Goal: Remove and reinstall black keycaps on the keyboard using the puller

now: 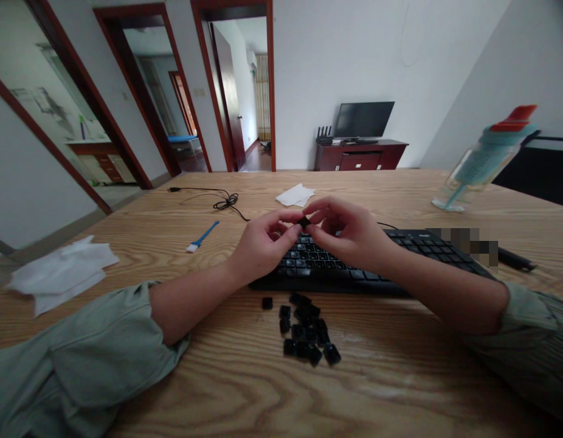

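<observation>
Above the keyboard, my left hand and my right hand meet fingertip to fingertip. Between them they pinch one small black keycap. Keys are off in part of the keyboard's left and middle, where bare switch spots show. A loose pile of black keycaps lies on the wood in front of the keyboard, with a single keycap a little to its left. My forearms cover part of the keyboard's right side.
A small blue brush lies left of the keyboard, near white tissues. Behind are a coiled cable and another tissue. To the right stand a water bottle and a dark-handled item, partly blurred out.
</observation>
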`<state>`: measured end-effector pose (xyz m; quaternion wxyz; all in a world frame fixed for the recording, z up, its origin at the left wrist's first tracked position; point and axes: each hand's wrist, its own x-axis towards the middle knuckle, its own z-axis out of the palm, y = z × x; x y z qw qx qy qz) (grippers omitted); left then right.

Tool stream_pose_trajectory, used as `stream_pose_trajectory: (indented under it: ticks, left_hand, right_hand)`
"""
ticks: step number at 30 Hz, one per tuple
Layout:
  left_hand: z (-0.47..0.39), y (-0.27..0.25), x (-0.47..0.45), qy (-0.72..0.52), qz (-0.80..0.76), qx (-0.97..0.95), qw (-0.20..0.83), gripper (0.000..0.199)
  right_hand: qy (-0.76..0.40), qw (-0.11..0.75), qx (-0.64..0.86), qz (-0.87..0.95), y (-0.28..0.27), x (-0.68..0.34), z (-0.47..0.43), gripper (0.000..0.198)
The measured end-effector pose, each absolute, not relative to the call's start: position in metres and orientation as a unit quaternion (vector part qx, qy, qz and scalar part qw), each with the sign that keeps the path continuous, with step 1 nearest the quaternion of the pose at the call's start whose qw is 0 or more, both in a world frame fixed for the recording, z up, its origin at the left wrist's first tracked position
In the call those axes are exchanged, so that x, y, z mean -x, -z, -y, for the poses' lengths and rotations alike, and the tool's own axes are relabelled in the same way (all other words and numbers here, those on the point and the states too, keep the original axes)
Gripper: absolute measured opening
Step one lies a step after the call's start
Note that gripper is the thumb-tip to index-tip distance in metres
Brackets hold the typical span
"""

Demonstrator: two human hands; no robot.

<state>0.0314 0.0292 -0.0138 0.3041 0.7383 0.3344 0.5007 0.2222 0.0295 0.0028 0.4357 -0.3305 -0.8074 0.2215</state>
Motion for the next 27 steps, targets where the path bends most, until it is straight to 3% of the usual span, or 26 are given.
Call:
stream_pose_trajectory:
  ticks: [13,27]
  left_hand:
    - [-0.0319,0.0109,-0.0288,-0.494,-0.350,-0.694,0.391,0.029]
    - [-0.0325,0.0104,-0.0287,-0.472,-0.351,-0.702,0.402,0.028]
  right_hand:
    - [-0.068,0.422,0.343,0.836,0.0015,-0.2256,-0.0285,0.028]
    - [-0.063,0.406,0.366,0.835,0.0004,-0.2252,-0.0274,0.026]
